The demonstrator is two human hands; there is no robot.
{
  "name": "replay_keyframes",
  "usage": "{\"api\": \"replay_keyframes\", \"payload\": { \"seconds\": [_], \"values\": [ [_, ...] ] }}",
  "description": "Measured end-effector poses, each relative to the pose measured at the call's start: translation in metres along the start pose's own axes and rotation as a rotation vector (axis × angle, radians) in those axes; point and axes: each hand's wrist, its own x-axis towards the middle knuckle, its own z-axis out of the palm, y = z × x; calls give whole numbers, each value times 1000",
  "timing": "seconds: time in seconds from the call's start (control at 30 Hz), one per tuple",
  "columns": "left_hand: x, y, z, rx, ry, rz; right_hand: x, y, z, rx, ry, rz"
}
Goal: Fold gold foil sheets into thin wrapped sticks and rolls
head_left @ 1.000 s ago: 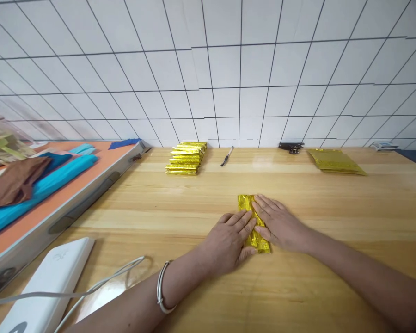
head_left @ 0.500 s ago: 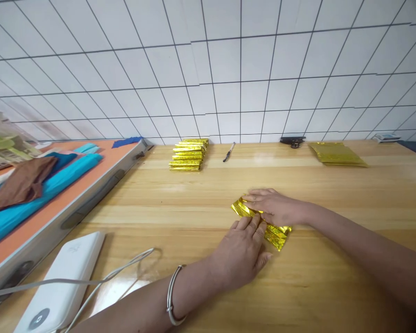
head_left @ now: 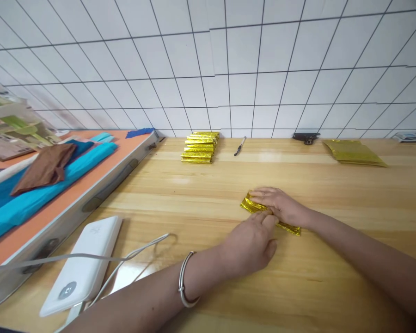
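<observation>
A narrow folded piece of shiny gold foil paper [head_left: 253,206] lies slantwise on the wooden tabletop under both hands. My right hand [head_left: 280,203] rests along its far side, fingers stretched out flat and pressing it down. Nearer to me, my left hand [head_left: 251,240] has its fingers bent and closed at the foil's near edge; the fingertips are partly hidden against the right hand. A silver bangle [head_left: 182,282] circles my left wrist.
Near the wall are a stack of folded gold strips [head_left: 199,148], a pen [head_left: 240,146], a black clip-like object [head_left: 307,138] and a flat gold packet [head_left: 357,152]. At left lie a white power bank [head_left: 85,259] with cable and an orange surface holding blue and brown crepe-like material [head_left: 45,169].
The gold foil piece has become narrower, its near part folded up. My left hand's fingers have curled in more, while my right hand stays flat on it. The view has shifted slightly.
</observation>
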Motion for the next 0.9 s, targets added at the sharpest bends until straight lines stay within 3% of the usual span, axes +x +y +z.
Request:
{"api": "replay_keyframes", "payload": {
  "seconds": [0.13,0.27,0.4,0.5,0.67,0.9],
  "values": [
    [3,-31,-7,117,83,25,-5,-1,4,-26,27,-5],
    [-2,-52,-10,247,15,21,3,3,1,48,2,-102],
    [-16,-45,-11,307,-20,-2,21,7,-3,130,13,-154],
    [-22,-34,-10,343,-32,-35,26,7,-10,79,97,-89],
    [-17,-30,-9,367,-44,-19,-4,4,-20,-74,279,131],
    [-8,-41,-6,373,-32,-21,-40,-11,-6,-275,96,123]
  ]
}}
